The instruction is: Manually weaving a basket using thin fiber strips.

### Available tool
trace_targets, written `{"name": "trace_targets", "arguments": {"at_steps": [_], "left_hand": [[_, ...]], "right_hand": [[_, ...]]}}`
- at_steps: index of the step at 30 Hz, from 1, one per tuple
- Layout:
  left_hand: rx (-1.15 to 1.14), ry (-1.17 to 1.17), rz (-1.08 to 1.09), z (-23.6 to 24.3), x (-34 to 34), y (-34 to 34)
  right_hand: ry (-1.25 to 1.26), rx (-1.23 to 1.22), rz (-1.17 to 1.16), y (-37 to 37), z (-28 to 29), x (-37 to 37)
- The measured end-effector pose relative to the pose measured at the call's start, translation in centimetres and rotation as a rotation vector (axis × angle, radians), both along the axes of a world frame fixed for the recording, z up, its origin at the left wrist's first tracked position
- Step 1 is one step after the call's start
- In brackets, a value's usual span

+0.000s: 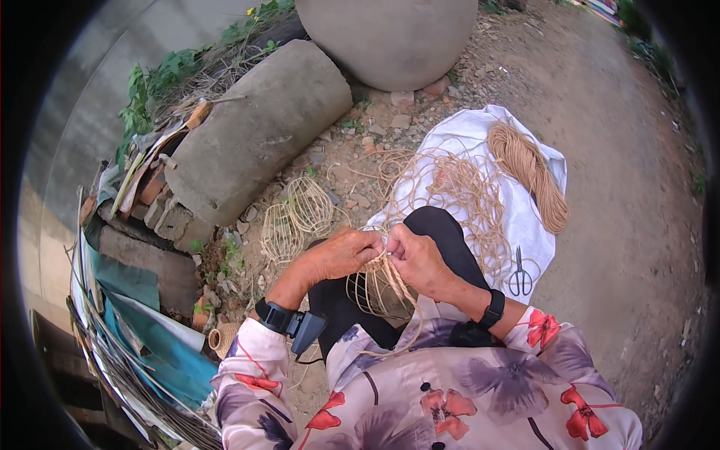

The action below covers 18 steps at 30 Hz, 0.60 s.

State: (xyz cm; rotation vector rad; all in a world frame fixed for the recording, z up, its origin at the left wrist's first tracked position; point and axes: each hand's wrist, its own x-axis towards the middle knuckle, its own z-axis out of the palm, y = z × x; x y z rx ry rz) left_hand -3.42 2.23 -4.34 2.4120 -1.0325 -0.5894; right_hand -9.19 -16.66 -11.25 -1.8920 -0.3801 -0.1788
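In my lap sits a small open-ribbed basket frame (367, 295), its rim wrapped with tan cord. My left hand (341, 253) is closed, thumb and fingers pinching the rim. Close beside it, my right hand (421, 262) is closed in a pinch on the tan cord (396, 285) at the same rim. A braided-looking length of cord runs down from there toward my shirt. The exact fingertip contact is partly hidden by the knuckles.
Two bare basket frames (300, 214) lie on the ground ahead to the left. A white sack (529, 259) holds loose cord (469, 191), a cord hank (529, 172) and scissors (520, 276). A concrete cylinder (259, 127) and a small woven piece (222, 341) are leftward.
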Motion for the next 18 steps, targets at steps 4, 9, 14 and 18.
{"name": "trace_targets", "arguments": {"at_steps": [4, 9, 14, 18], "left_hand": [[-0.066, 0.091, -0.015, -0.4, 0.4, 0.2], [-0.048, 0.242, -0.007, -0.4, 1.7, 0.5], [0.01, 0.252, -0.037, -0.8, 2.2, 0.4], [-0.072, 0.361, 0.058, -0.5, 1.6, 0.1]], "right_hand": [[0.004, -0.093, -0.081, 0.4, 0.0, -0.4], [-0.107, -0.175, -0.123, 1.0, -0.1, -0.4], [-0.098, -0.125, -0.096, 0.6, 0.0, -0.3], [-0.005, -0.033, 0.027, 0.1, 0.2, -0.5]]}}
